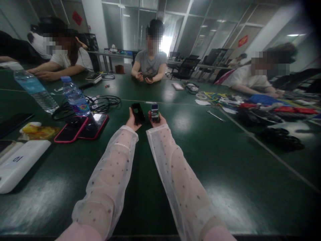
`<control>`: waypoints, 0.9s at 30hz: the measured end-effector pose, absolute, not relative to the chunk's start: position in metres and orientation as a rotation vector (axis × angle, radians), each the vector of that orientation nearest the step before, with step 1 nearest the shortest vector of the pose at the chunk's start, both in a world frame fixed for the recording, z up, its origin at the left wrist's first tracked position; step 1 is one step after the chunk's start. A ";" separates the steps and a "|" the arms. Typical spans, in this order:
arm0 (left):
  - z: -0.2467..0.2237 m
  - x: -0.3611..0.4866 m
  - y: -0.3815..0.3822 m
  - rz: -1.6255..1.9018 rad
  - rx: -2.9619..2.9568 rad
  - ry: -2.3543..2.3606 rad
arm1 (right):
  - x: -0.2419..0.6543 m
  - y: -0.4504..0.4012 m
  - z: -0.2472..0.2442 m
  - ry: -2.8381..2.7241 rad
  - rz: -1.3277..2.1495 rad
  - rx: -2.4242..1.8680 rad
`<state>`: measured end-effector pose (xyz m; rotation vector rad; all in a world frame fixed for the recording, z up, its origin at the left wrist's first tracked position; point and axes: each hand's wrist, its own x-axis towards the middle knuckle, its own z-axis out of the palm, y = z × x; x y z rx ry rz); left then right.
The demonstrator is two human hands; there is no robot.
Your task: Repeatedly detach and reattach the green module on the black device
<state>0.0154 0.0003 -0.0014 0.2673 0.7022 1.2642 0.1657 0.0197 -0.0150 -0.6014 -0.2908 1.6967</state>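
Note:
My left hand (130,121) is closed around a dark, flat cover with a rounded opening (139,116) near its top. It is tilted slightly. In my right hand (162,121) sits a small electronic device with a screen and an exposed circuit board (155,113), its screen at the top end. The fingers curl behind it and are partly hidden. Both hands are side by side over the middle of the green table (200,167), a small gap between the two pieces. Sheer dotted sleeves cover both forearms.
To the left are two phones (71,130), plastic bottles (75,97), black cables (106,102), a yellow packet (41,131) and a white power bank (22,164). A wrench (215,115) and a pile of cables (225,98) lie right. Several people sit around the table.

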 end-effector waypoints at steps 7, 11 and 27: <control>0.002 0.016 -0.002 1.269 0.271 0.724 | 0.167 0.022 -0.016 -0.261 1.710 -0.610; 0.000 0.015 -0.001 1.276 0.252 0.718 | 0.169 0.025 -0.018 -0.251 1.727 -0.599; -0.005 0.014 0.002 1.279 0.231 0.641 | 0.169 0.022 -0.017 -0.239 1.747 -0.559</control>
